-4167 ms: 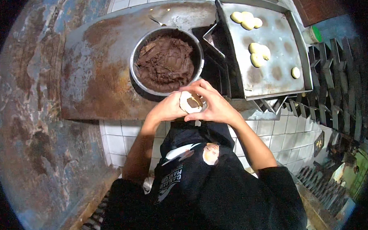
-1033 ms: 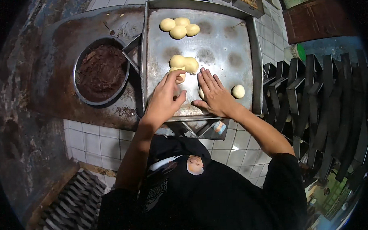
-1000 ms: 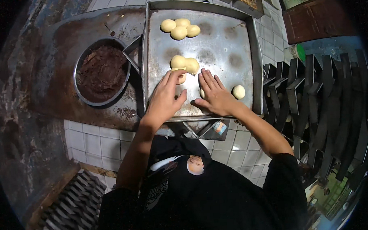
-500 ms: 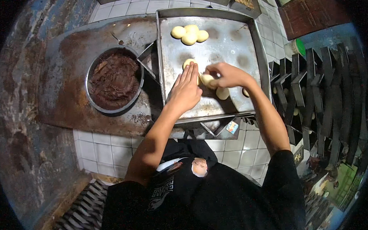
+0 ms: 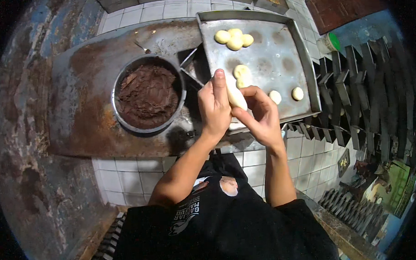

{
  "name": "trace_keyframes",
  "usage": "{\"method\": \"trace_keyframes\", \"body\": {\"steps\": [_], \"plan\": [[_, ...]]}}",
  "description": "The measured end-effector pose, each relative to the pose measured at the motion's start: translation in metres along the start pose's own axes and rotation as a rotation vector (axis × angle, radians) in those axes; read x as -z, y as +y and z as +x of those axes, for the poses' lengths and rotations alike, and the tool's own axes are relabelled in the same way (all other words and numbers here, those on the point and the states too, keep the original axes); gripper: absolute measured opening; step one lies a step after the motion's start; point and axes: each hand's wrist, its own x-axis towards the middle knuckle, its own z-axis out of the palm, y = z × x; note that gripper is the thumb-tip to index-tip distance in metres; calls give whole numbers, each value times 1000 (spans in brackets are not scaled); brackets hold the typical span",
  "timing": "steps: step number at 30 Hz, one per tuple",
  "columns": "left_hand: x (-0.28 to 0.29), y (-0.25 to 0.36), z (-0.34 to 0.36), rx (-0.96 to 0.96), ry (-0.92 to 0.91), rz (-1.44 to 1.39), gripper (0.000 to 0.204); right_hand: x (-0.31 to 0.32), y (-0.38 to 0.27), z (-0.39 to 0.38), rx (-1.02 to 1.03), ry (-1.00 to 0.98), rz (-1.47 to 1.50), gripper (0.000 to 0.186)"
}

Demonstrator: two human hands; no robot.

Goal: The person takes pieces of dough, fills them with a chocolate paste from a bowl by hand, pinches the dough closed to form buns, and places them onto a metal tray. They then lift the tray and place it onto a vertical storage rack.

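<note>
Both hands hold one pale dough piece [image 5: 236,97] between them, over the near-left part of a metal baking tray [image 5: 302,67]. My left hand [image 5: 215,107] presses on its left side with the index finger stretched upward. My right hand [image 5: 261,114] cups it from the right and below. On the tray lie a cluster of three dough balls [image 5: 234,38] at the far end, a pair [image 5: 241,74] near the middle, and two single balls [image 5: 275,97] [image 5: 298,93] to the right. A round metal bowl of dark brown filling [image 5: 147,93] stands to the left.
The bowl sits on a rusty metal sheet [image 5: 83,88] over a white tiled counter [image 5: 127,174]. A dark slatted rack [image 5: 353,79] runs along the right. A green-lidded container [image 5: 328,42] stands beyond the tray's right rim. A worn round surface [image 5: 20,136] lies far left.
Both hands came off the tray surface with a dough piece and now hold it together nearer to me. The view swung left, bringing the filling bowl toward the centre.
</note>
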Motion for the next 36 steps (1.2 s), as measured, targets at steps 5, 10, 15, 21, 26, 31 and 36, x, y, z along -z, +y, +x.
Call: {"method": "trace_keyframes", "body": {"steps": [5,10,15,21,26,31,36], "plan": [[70,18,3,-101,-14,11,55,-102,-3,12,24,233,170,14],[132,47,2,-26,-188,-157,39,-139,-15,34,-10,188,383,27],[195,26,0,31,-195,-161,18,-155,-58,28,-262,-392,304,24],[264,-44,-63,29,-406,200,63,-174,32,7,-434,-314,-127,56],[320,-41,-69,-114,-390,742,69,-143,293,-129,-296,-327,-1112,46],[386,-47,-83,289,85,861,48,-157,273,-150,-686,-708,-1057,54],[416,-56,-79,291,185,763,37,-171,193,-73,-43,-425,-887,40]]}}
